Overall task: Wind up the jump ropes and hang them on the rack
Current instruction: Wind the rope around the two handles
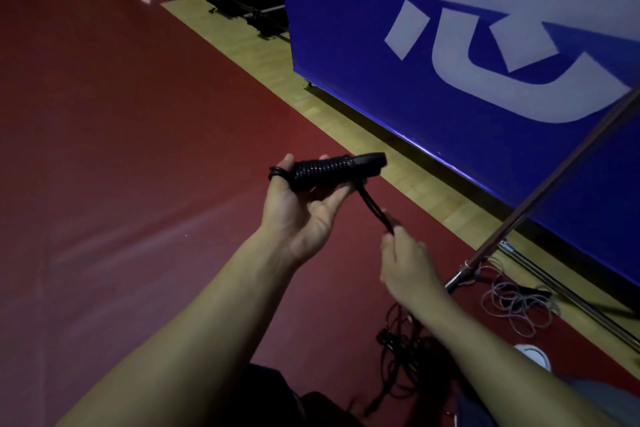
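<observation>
On blue banner point(450, 45), large white character, partly cut off

Both my forearms are bare from elbow to wrist, with no sleeve reaching into view. My left hand point(300, 215) and right hand point(405, 262) wear no gloves, and no watch or bracelet sits on either wrist. Low in the view, dark trousers point(277, 388) cover my left leg and grey fabric point(595, 402) covers my right knee.
</observation>
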Motion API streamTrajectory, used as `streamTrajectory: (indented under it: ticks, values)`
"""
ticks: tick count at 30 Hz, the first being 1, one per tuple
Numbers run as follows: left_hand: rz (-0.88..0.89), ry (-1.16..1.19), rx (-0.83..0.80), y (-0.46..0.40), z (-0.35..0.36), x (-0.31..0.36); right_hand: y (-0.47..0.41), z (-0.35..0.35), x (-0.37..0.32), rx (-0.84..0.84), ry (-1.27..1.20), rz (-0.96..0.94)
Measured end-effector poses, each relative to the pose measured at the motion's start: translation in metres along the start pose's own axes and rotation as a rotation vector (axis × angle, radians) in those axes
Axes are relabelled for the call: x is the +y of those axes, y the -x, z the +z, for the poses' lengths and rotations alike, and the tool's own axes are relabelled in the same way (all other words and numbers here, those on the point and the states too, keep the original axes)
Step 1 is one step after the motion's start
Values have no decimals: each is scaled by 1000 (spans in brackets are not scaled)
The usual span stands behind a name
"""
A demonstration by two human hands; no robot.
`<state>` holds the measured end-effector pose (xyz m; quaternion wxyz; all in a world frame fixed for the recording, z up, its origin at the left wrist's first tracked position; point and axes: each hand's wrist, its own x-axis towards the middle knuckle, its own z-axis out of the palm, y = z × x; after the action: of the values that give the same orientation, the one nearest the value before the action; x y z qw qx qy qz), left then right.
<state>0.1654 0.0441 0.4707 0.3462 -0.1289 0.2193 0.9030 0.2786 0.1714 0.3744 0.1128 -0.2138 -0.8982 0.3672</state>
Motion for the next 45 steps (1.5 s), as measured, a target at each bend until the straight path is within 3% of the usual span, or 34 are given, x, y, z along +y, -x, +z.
streamTrajectory:
  ticks: [5,10,15,19,23,28,32,36,41,45]
  values:
    - [54,125,88,-7,-7,21,3,-5,-8,35,-351,-171]
    - [71,187,79,-9,-9,26,8,-7,-12,-80,-215,-294]
    - [39,92,69,3,-5,18,-5,-5,2,50,-61,-128]
    - [-97,-198,-7,16,-4,6,-13,-14,3,86,-112,4]
    - [-309,-500,-180,29,-10,-6,-24,-25,10,98,-114,-7]
    - [-414,-824,-281,30,-20,-3,-23,-40,18,194,-55,-232]
    - [-321,-1120,-176,28,-22,-5,-17,-54,19,232,102,-444]
    - [-82,-1040,-62,24,-24,-10,-20,-70,15,259,255,-548]
    - [121,-747,135,20,-20,-22,-5,-76,-4,296,308,-683]
    - [192,-569,212,27,-15,-40,13,-46,-11,419,422,-590]
